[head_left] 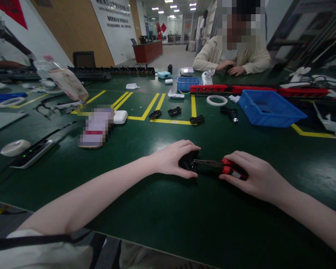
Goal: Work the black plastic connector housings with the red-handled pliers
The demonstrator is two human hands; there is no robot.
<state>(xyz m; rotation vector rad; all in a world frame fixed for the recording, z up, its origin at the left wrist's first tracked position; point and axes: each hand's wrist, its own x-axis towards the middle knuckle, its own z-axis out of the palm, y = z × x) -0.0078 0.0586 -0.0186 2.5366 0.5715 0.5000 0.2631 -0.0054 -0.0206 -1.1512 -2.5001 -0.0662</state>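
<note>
My left hand (pixel 176 160) is closed around a small black plastic part (pixel 187 160), thumb below and fingers above. Needle-nose pliers (pixel 210 163) with red and black handles lie in the grip of my right hand (pixel 250 173). Their jaws point left and meet a small shiny metal bit at the black part; whether they pinch it I cannot tell. Beyond my hands, similar black parts lie by the yellow tape: one on the left (pixel 155 114), one in the middle (pixel 174 111) and one on the right (pixel 197 119).
A blue bin (pixel 271 116) stands at right, near a roll of white tape (pixel 217 100) and a black tool (pixel 230 113). At left are a phone (pixel 96 127), a white case (pixel 120 117), a power strip (pixel 33 154) and a mouse (pixel 15 148). A person (pixel 232 56) sits across the table.
</note>
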